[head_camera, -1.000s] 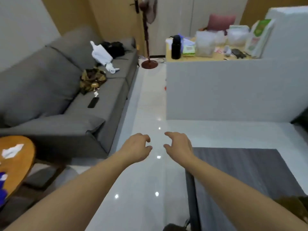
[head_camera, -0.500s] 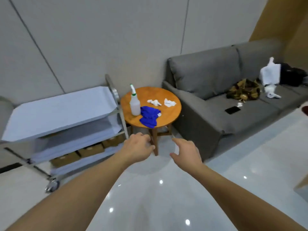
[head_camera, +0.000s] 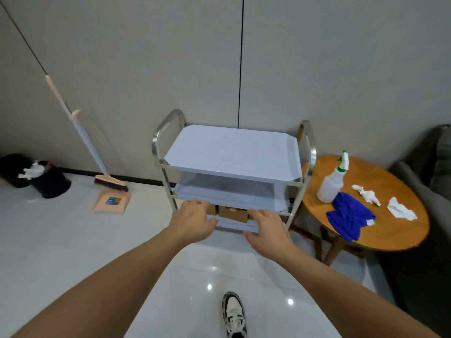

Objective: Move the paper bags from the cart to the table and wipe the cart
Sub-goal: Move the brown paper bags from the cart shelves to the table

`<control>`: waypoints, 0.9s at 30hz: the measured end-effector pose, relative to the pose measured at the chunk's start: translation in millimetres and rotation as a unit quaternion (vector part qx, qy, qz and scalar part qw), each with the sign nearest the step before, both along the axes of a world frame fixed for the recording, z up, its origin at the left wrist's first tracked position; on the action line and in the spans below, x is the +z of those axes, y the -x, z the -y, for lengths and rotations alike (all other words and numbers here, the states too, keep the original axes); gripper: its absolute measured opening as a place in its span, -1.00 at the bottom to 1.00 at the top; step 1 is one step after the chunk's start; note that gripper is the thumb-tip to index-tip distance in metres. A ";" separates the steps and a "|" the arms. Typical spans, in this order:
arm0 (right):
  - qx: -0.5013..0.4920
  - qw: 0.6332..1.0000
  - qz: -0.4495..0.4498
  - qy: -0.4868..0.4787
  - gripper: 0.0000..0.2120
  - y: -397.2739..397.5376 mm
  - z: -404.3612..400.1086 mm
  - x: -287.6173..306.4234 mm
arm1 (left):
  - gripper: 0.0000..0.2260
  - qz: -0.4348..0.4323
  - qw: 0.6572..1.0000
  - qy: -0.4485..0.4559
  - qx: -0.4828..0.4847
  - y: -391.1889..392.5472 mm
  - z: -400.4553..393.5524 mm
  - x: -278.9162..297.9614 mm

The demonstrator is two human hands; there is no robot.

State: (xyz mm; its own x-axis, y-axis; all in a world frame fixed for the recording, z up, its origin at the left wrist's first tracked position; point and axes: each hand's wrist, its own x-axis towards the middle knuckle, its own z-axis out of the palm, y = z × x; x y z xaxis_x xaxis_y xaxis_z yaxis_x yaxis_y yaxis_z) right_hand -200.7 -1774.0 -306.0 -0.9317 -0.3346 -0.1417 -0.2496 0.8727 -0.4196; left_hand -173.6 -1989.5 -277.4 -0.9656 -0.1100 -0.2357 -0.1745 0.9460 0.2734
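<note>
A three-tier metal cart [head_camera: 308, 152] with pale blue shelf liners stands against the wall in front of me. Brown paper bags [head_camera: 233, 213] lie on its lowest shelf, mostly hidden under the middle shelf. My left hand [head_camera: 192, 222] and my right hand [head_camera: 267, 226] reach toward that bottom shelf, fingers relaxed and holding nothing, just in front of the bags. On the round wooden table [head_camera: 390, 236] to the right sit a white spray bottle [head_camera: 333, 181], a blue cloth [head_camera: 349, 217] and crumpled white tissues [head_camera: 400, 211].
A broom and dustpan [head_camera: 111, 201] lean on the wall at the left, with black bins [head_camera: 50, 184] further left. A grey sofa [head_camera: 436, 172] stands right of the table. My shoe [head_camera: 234, 313] is on the glossy white floor.
My view has swung left from the sofa and room to face the cart. Both hands have moved forward and down to the cart's bottom shelf.
</note>
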 end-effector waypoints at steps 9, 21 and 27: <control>0.052 0.997 0.060 0.016 -0.44 136.5 72.1 -38.9 | -0.58 0.080 0.995 0.009 0.052 113.7 59.1 -30.6; 0.107 0.985 0.130 -0.030 -0.38 251.2 170.6 -144.2 | -0.52 0.121 0.984 -0.013 0.129 218.4 130.6 -133.5; 0.108 0.987 0.101 -0.060 -0.41 288.1 219.7 -237.3 | -0.55 0.091 0.985 -0.035 0.142 251.7 181.9 -235.9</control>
State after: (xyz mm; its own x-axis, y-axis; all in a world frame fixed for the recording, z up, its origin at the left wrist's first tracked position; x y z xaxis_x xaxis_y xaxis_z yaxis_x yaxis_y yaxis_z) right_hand -488.7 -1993.8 -543.3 -0.7897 -0.4910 -0.3678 -0.3565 0.8552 -0.3762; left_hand -425.3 -2171.4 -513.3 -0.8389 -0.3474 -0.4189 -0.4821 0.8316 0.2757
